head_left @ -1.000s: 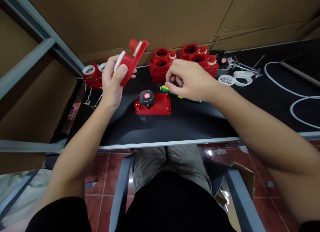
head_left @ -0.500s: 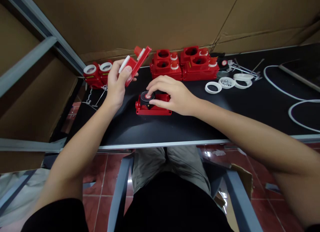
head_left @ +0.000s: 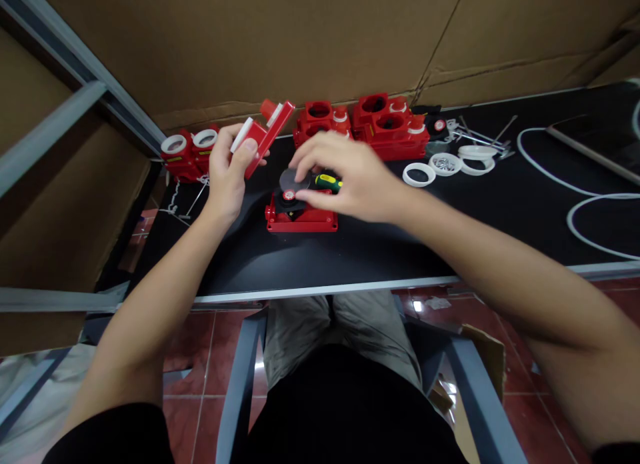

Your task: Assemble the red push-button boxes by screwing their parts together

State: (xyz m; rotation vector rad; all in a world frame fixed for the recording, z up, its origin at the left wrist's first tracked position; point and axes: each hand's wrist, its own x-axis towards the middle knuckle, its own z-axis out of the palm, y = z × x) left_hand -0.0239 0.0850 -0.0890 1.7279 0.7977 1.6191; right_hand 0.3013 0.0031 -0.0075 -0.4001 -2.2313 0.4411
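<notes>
Cover (head_left: pixel 265 144) was up off the tabletop (head_left: pixel 280 267), clamped in my left fingers (head_left: pixel 243 155), tilted, with its white ring (head_left: pixel 243 135) facing my palm side and the orange-red knob (head_left: pixel 269 109) at the top end. My right fingers (head_left: pixel 316 156) were fairly narrow, pinching a clear disc (head_left: pixel 290 180) by the edge, right over the black round part (head_left: pixel 287 204) with the red sticker. That part sat in the left end of the red base (head_left: pixel 320 224), which lay flat in front of me. A green-and-yellow screwdriver (head_left: pixel 327 182) was lying just behind the base, partly hidden by my hand. More red housings (head_left: pixel 393 141) stood along the cardboard wall (head_left: pixel 300 37), loose white rings (head_left: pixel 419 175) to their right.
</notes>
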